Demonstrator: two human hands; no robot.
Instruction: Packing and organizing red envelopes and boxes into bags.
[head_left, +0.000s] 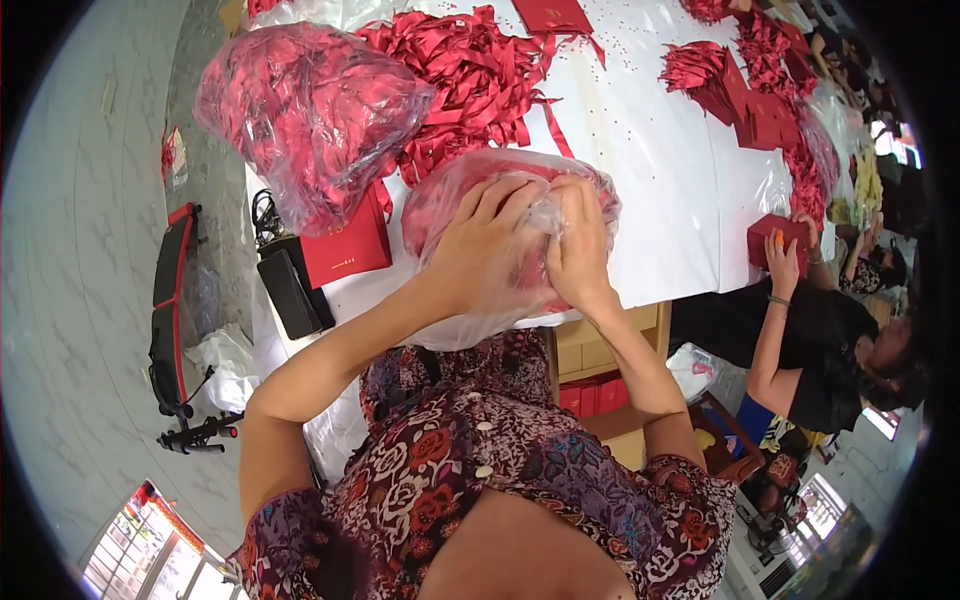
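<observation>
A clear plastic bag with red contents sits at the near edge of the white-covered table. My left hand is closed on the bag's gathered plastic, with its fingers bent over the top. Right beside it, my right hand grips the bunched plastic near the mouth. Loose film hangs below my left hand over the table edge. What the bag holds looks like red ribbon, though my hands and the film blur it.
A large bag of red ribbons stands left, against a loose ribbon heap. Beneath it are a red paper bag and a black case. At right a co-worker handles a red box. An open carton stands below the table.
</observation>
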